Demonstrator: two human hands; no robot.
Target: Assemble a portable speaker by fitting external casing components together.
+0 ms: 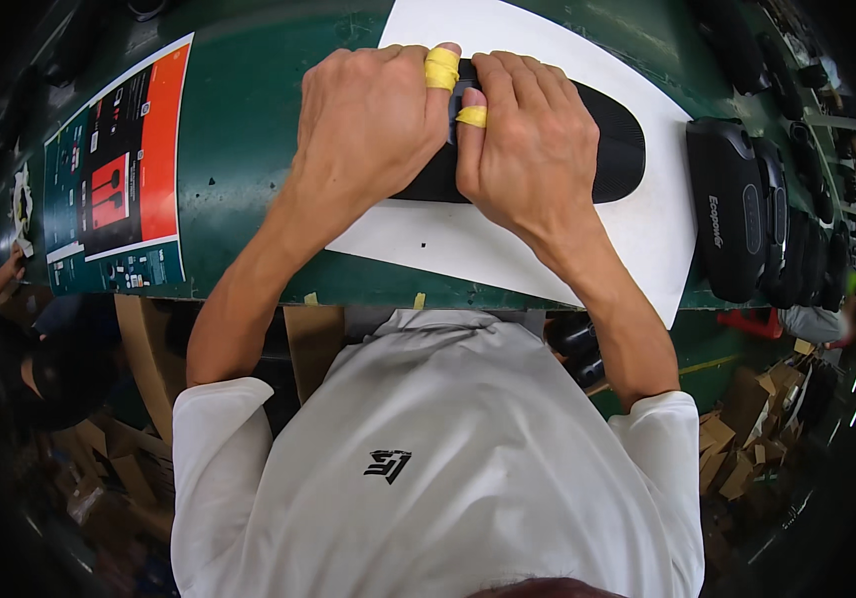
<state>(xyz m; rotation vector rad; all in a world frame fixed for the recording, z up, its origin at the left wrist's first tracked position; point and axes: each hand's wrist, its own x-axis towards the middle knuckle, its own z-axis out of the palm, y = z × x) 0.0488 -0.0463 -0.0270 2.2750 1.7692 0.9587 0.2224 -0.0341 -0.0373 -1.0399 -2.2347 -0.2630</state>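
Observation:
A black speaker (pixel 619 149) with a rounded end and mesh-like surface lies lengthwise on a white sheet (pixel 418 244) on the green table. From the left, my left hand (pixel 373 115) grips it, fingers curled over its far edge. My right hand (pixel 538 140) lies beside it, fingers likewise bent over the far side of the speaker. Yellow tape is wrapped round both thumbs, which meet near a greyish strip (pixel 459 100) on the speaker. My fingertips are hidden behind the far edge, and the hands cover much of the speaker's middle and left part.
Several black speakers (pixel 722 214) stand in a row at the table's right end. Flat printed sheets (pixel 154 149) in red, black and green lie on the left. Cardboard boxes (pixel 747 419) sit below at the right. Another person (pixel 34 349) is at the far left.

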